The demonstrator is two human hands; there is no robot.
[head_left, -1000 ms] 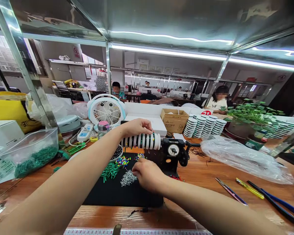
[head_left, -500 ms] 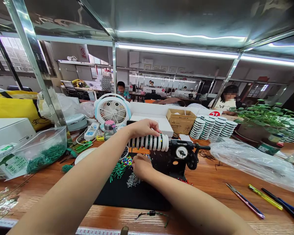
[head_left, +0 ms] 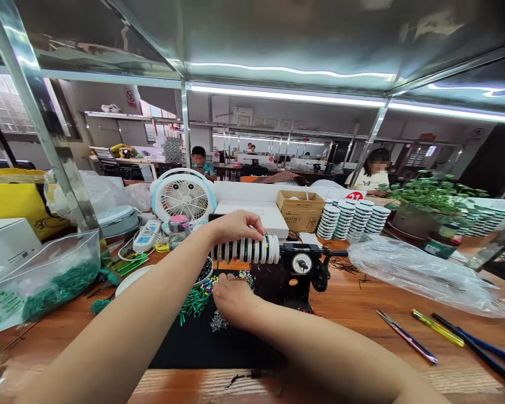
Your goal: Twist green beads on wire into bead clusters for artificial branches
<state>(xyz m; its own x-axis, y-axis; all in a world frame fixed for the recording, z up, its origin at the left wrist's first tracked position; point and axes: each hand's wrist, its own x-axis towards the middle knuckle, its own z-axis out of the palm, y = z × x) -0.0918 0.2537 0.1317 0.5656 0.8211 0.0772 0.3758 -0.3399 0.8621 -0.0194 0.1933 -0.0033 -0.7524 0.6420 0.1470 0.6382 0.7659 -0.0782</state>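
My left hand point(head_left: 244, 225) rests on top of a row of white spools point(head_left: 246, 250), thumb and fingers pinched near the right end; what they pinch is too small to make out. The spools sit on the shaft of a black winding machine point(head_left: 305, 264) with a round dial. Below them, my right hand point(head_left: 232, 297) is over the black mat point(head_left: 219, 348), its curled fingers at the colourful beads point(head_left: 208, 285); its fingertips are partly hidden. Green tube pieces point(head_left: 193, 304) and small metal fittings point(head_left: 219, 321) lie beside it.
A fan point(head_left: 183, 197), a cardboard box point(head_left: 301, 211) and stacked spools point(head_left: 328, 220) stand behind. Snips point(head_left: 407, 338), a yellow tool point(head_left: 437, 327) and a plastic bag point(head_left: 429, 275) lie right. A bag of green pieces point(head_left: 63, 280) is left. Two people sit beyond the partition.
The whole view has shifted, with the bench appearing further left. My left hand still sits at the spools. My right hand has moved slightly left over the beads and fittings.
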